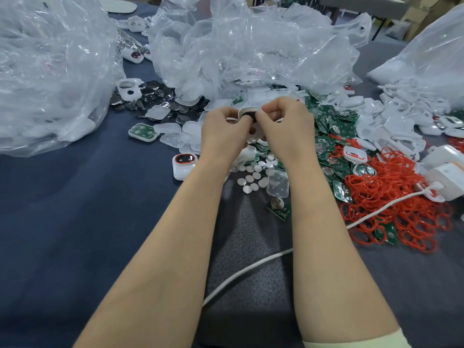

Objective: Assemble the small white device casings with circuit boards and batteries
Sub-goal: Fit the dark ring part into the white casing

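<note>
Both hands meet above the middle of the table around one small white casing (247, 110) with a dark part in its opening. My left hand (223, 131) grips its left side with curled fingers. My right hand (283, 126) pinches its right side, thumb on the dark part. Most of the casing is hidden by my fingers. Below the hands lie round silver batteries (253, 175). Green circuit boards (334, 126) are heaped to the right. An assembled white casing with a red ring (183, 165) rests left of my left wrist.
Large clear plastic bags (50, 71) fill the left and back. Black round discs (155, 96) and clear pads (170, 131) lie back left. Red rubber rings (391, 197) and white casing shells (391, 121) spread on the right. A white cable (251, 270) crosses the near table.
</note>
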`<state>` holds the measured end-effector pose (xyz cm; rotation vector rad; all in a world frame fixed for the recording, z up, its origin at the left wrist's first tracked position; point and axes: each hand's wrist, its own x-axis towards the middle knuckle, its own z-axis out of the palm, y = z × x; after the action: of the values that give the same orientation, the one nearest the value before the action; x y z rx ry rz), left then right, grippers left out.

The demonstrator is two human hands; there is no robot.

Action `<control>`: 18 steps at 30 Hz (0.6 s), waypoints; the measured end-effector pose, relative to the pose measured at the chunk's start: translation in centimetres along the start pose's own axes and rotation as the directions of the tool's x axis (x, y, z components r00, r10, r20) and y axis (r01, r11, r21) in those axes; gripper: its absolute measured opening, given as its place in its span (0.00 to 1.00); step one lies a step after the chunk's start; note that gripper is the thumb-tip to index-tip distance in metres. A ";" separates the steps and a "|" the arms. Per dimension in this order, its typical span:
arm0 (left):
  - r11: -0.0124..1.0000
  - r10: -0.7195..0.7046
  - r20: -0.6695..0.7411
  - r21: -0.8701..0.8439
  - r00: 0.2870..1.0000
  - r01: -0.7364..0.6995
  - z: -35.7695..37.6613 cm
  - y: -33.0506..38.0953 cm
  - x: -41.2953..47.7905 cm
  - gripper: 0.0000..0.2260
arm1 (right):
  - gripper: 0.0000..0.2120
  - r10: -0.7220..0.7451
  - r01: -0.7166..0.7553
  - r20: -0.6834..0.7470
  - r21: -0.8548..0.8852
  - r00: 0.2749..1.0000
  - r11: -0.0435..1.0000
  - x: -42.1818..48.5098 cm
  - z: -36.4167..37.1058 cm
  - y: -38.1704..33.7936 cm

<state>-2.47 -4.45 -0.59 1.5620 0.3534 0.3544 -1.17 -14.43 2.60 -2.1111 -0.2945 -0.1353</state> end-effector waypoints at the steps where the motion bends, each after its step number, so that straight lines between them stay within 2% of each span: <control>1: 1.000 -0.001 0.001 -0.001 1.000 0.001 -0.1 0.0 0.0 0.02 | 0.07 -0.005 0.005 0.005 -0.005 1.000 1.000 0.0 0.1 0.0; 5: 0.999 -0.026 0.057 -0.024 0.998 0.027 -0.2 0.1 0.1 0.02 | 0.09 0.015 -0.007 0.065 -0.108 0.998 0.994 0.3 -0.8 0.3; 8: 0.998 -0.046 0.092 -0.036 0.995 0.050 0.1 0.1 -0.1 0.03 | 0.12 0.075 -0.032 0.143 -0.281 0.987 0.959 0.5 -1.5 0.2; 10: 0.998 -0.047 0.091 -0.031 0.995 0.050 0.2 0.1 -0.2 0.01 | 0.09 0.096 -0.023 0.181 -0.371 0.979 0.928 0.4 -2.0 0.1; 12: 0.999 -0.040 0.044 -0.026 0.998 0.041 -0.1 0.0 0.1 0.01 | 0.07 0.131 -0.039 0.213 -0.389 0.968 0.920 -0.1 -2.7 -0.1; 16: 0.996 -0.066 -0.009 -0.063 0.998 0.066 -0.5 -0.2 0.6 0.05 | 0.05 0.247 0.038 0.439 -0.546 0.864 0.837 -1.3 -2.7 -0.2; 18: 0.995 -0.074 -0.019 -0.072 0.997 0.073 -0.3 -0.3 0.7 0.06 | 0.07 0.279 0.082 0.482 -0.601 0.830 0.795 -1.4 -1.7 0.0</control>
<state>-1.96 -3.87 -0.83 1.4721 0.4098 0.3238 -2.52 -16.13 3.19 -2.7790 -0.5297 0.5397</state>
